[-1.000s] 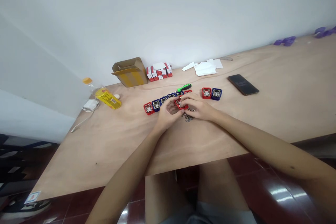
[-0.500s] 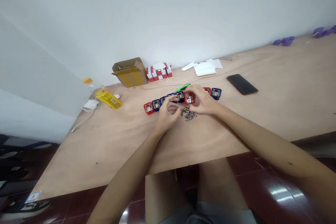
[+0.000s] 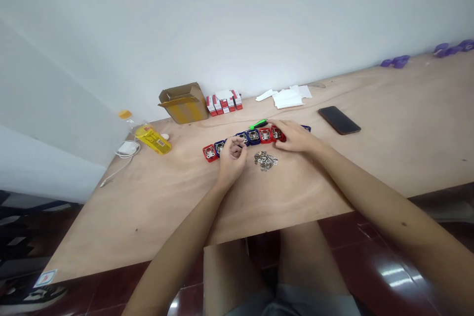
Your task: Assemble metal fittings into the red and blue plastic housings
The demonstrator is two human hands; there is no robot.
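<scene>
We've got the L hand point(image 3: 232, 155) curled nearly shut just in front of the row, fingertips tucked in, nothing visible in it, though a small part could be hidden in the curl. The R hand point(image 3: 294, 137) is half-closed, fingers draped over the red holder point(image 3: 277, 134) near the row's R end; can't tell if it's gripping or just resting. The row of red and blue square holders point(image 3: 253, 136) w/ metal latches runs across mid-tabletop point(image 3: 296, 192), nearer the back edge than the front. A loose pile of small metal parts point(image 3: 265, 160) sits just in front of it, btw the hands, w/ a green-handled screwdriver point(image 3: 258, 124) right behind the row. Main risks: a wrist or finger clips the pile and scatters bits, or pressure on the end holder nudges the closely set row out of line. Screwdriver could also get knocked if the R hand shifts back. A blue holder point(image 3: 305, 128) is mostly hidden behind the R hand, and the L hand covers part of the row, so we can't count holders reliably. Pile's too small to ID each part; latch details are hard to make out.
</scene>
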